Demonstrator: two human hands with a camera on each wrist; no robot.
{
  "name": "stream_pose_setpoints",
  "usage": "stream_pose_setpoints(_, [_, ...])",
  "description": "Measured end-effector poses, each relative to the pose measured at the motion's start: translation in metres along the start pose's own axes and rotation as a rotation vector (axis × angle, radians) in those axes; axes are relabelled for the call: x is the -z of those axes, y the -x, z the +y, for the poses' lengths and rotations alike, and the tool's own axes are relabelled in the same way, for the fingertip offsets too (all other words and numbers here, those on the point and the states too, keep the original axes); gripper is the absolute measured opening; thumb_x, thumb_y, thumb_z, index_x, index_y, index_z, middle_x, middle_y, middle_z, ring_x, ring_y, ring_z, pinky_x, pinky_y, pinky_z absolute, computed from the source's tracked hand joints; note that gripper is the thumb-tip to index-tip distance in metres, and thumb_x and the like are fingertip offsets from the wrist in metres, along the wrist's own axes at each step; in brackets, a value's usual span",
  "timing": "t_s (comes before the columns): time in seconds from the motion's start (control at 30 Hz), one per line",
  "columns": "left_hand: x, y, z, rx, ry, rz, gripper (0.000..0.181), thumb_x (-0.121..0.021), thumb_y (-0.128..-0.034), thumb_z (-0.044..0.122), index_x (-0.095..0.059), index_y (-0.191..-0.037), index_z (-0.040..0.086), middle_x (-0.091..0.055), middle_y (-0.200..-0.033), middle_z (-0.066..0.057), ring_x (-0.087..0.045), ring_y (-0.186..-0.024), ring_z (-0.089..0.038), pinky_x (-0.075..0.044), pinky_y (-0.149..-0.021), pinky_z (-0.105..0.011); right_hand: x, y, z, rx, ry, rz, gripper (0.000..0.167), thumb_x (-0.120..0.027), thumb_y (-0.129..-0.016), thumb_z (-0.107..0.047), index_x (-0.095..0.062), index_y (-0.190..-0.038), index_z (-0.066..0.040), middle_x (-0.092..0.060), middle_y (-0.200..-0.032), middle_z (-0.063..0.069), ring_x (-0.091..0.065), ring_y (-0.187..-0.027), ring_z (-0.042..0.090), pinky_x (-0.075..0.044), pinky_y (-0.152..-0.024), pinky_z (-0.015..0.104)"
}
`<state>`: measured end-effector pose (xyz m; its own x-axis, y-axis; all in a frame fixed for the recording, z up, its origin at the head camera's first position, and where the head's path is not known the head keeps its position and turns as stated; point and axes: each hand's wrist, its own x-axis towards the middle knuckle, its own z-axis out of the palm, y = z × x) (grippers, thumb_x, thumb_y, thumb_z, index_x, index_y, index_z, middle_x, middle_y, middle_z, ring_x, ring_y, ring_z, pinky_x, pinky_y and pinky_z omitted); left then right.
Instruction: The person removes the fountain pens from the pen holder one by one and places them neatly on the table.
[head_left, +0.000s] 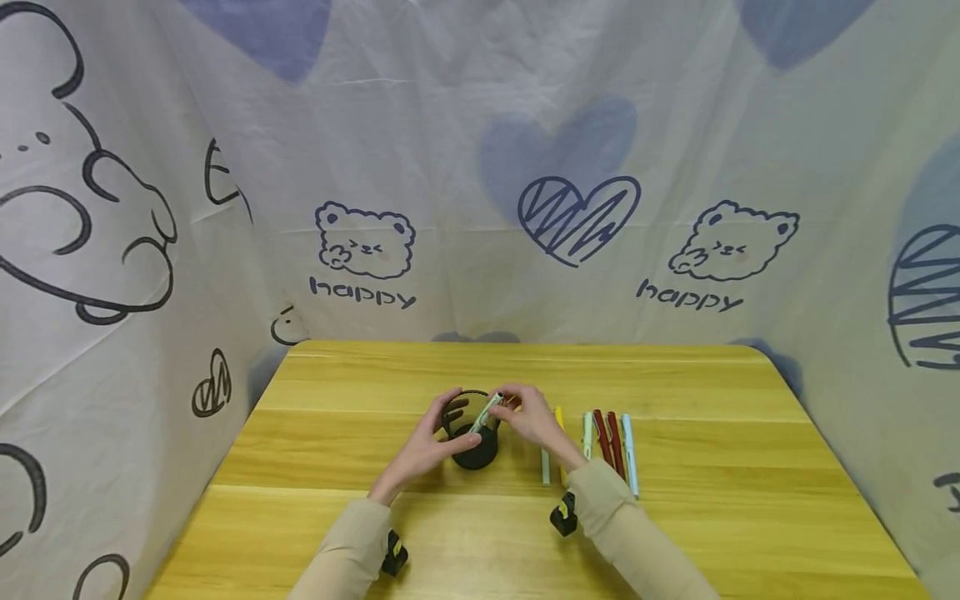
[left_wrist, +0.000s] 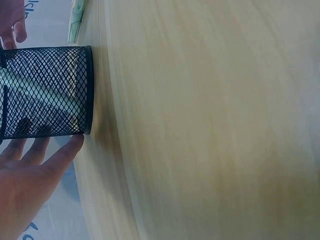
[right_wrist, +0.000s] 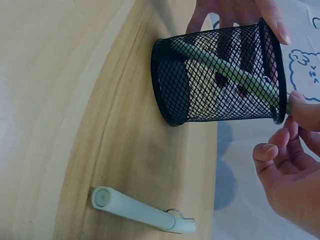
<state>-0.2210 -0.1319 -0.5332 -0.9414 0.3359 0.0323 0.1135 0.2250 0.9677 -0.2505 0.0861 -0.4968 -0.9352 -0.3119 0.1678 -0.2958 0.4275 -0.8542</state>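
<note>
A black mesh pen holder (head_left: pixel 474 457) stands upright on the table, and my left hand (head_left: pixel 423 450) grips it from the left. In the left wrist view, the fingers of that left hand (left_wrist: pixel 30 185) lie along the mesh wall. A pale green pen (head_left: pixel 487 412) leans inside the holder, its lower end near the bottom and its top at the rim. My right hand (head_left: pixel 528 415) pinches the pen's top end. Through the mesh in the right wrist view, the slanting pen (right_wrist: pixel 227 70) shows clearly.
Right of the holder lie another pale green pen (head_left: pixel 546 468), a yellow pen (head_left: pixel 558 417), a light green pen (head_left: pixel 587 429), two dark red pens (head_left: pixel 602 433) and a light blue pen (head_left: pixel 631 458). The wooden table (head_left: pixel 360 375) meets a printed cloth (head_left: pixel 465 275) behind.
</note>
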Motion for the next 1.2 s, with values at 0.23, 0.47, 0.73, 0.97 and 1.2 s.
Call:
stream_pose_setpoints(0.23, [0.0, 0.0, 0.0, 0.006, -0.004, 0.005, 0.086, -0.075, -0.0918, 0.025, -0.024, -0.16, 0.02, -0.037, -0.161, -0.013, -0.034, -0.15, -0.036, -0.037, -0.116, -0.062, 0.0, 0.003, -0.001, -0.017, -0.047, 0.049, 0.008, -0.07, -0.093, -0.004, -0.073, -0.1, -0.002, -0.069, -0.088, 0.013, -0.055, -0.076, 0.01, -0.045, -0.066, 0.023])
stream_pose_setpoints(0.47, [0.0, -0.001, 0.0, -0.01, -0.001, 0.011, 0.083, -0.075, -0.0916, 0.023, -0.027, -0.159, 0.023, -0.037, -0.161, -0.014, -0.035, -0.149, -0.037, -0.038, -0.116, -0.061, 0.001, 0.01, -0.002, -0.008, -0.106, 0.135, 0.011, -0.066, -0.096, -0.005, -0.07, -0.104, 0.001, -0.069, -0.097, 0.016, -0.06, -0.087, 0.018, -0.05, -0.077, 0.028])
stream_pose_setpoints(0.73, [0.0, -0.001, -0.001, -0.017, 0.009, -0.003, 0.082, -0.074, -0.0924, 0.021, -0.026, -0.159, 0.021, -0.037, -0.161, -0.015, -0.034, -0.15, -0.037, -0.037, -0.116, -0.061, 0.004, 0.018, 0.0, 0.021, -0.373, 0.156, 0.02, -0.056, -0.101, -0.003, -0.06, -0.116, 0.01, -0.065, -0.118, 0.031, -0.064, -0.082, 0.001, -0.059, -0.065, 0.027])
stream_pose_setpoints(0.97, [0.001, -0.001, -0.001, -0.017, -0.003, -0.003, 0.084, -0.074, -0.0926, 0.021, -0.024, -0.16, 0.017, -0.037, -0.161, -0.015, -0.033, -0.15, -0.037, -0.038, -0.116, -0.061, 0.006, 0.027, 0.002, 0.062, -0.628, 0.184, 0.03, -0.048, -0.106, -0.009, -0.046, -0.122, 0.016, -0.058, -0.126, 0.042, -0.071, -0.096, 0.006, -0.063, -0.077, 0.029])
stream_pose_setpoints(1.2, [0.001, 0.0, 0.0, -0.023, -0.015, -0.002, 0.083, -0.074, -0.0924, 0.022, -0.025, -0.16, 0.019, -0.037, -0.161, -0.014, -0.033, -0.15, -0.037, -0.037, -0.116, -0.062, 0.008, 0.037, 0.001, 0.055, -0.73, 0.287, 0.022, -0.045, -0.107, -0.009, -0.044, -0.123, 0.005, -0.063, -0.118, 0.031, -0.074, -0.093, 0.014, -0.064, -0.072, 0.036])
